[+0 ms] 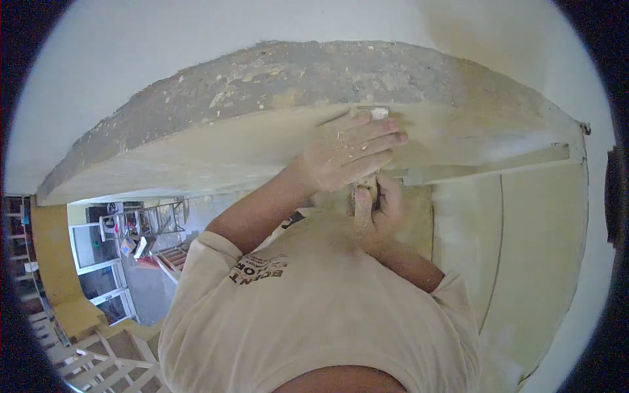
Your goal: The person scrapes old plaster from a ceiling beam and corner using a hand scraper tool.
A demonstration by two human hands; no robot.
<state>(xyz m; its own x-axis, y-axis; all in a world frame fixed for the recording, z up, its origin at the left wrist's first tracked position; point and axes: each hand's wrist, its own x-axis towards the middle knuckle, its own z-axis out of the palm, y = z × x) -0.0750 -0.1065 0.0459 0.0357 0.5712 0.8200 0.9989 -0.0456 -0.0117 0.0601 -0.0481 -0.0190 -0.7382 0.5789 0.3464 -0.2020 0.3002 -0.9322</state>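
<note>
My left hand (354, 149), dusted with pale flecks, lies flat with its fingers stretched together over a narrow dusty tool. The tool's light end (379, 112) shows beyond the fingers, against the cream surface just below a rough grey edge. Closer to my chest, my right hand (378, 206) is closed around the tool's handle (367, 185), thumb along the near side. Most of the tool is hidden under my left hand, so its exact kind cannot be made out. The curved cream panel (255, 144) spreads to both sides of my hands.
A curved band of rough grey plaster (282, 72) arcs across the top. A recessed ledge (485, 167) runs to the right. Far below at left are a metal scaffold frame (160, 219), a red ladder (171, 259), a white-framed window (98, 249) and wooden slats (111, 363).
</note>
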